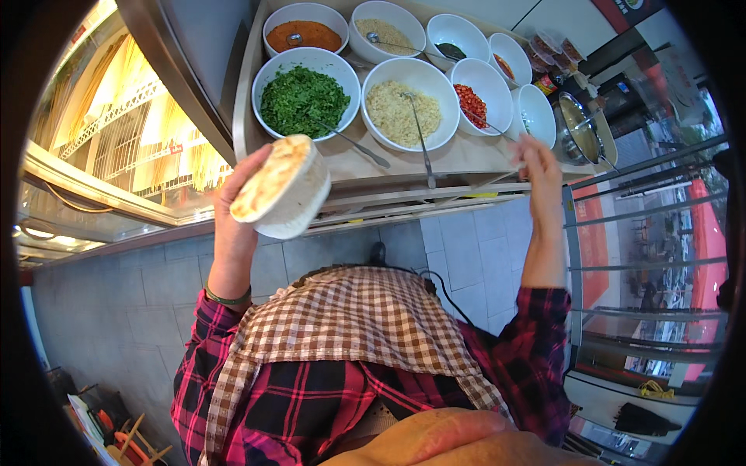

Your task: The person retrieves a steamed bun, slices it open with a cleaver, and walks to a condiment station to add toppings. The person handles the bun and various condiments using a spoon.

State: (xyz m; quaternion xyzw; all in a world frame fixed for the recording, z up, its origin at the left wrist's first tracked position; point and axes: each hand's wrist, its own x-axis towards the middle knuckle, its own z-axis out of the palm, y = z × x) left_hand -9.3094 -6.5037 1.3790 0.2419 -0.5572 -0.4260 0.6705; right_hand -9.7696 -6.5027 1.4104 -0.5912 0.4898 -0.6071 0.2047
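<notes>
My left hand (236, 204) grips a tilted white bowl (297, 198), whose orange-stained face is turned toward the upper left. Just beyond it stands a white bowl of chopped green herbs (303, 99) with a metal spoon (355, 143) in it. My right hand (539, 166) is blurred at the counter's front edge, beside the small white bowl (536, 113) at the right. Its fingers are close to the handle end of the spoon in the bowl of chopped red chili (471, 105); whether they touch it cannot be told. Between the hands sits a bowl of minced garlic-like pieces (402, 113) with a long spoon (422, 140).
Behind are bowls of red-brown powder (303, 35), pale crumbs (384, 35), dark sauce (451, 49) and red sauce (502, 65). A metal pot (577, 128) stands at the counter's right end. A lit glass cabinet (128, 116) of skewers is left. Grey tiles (145, 285) cover the floor.
</notes>
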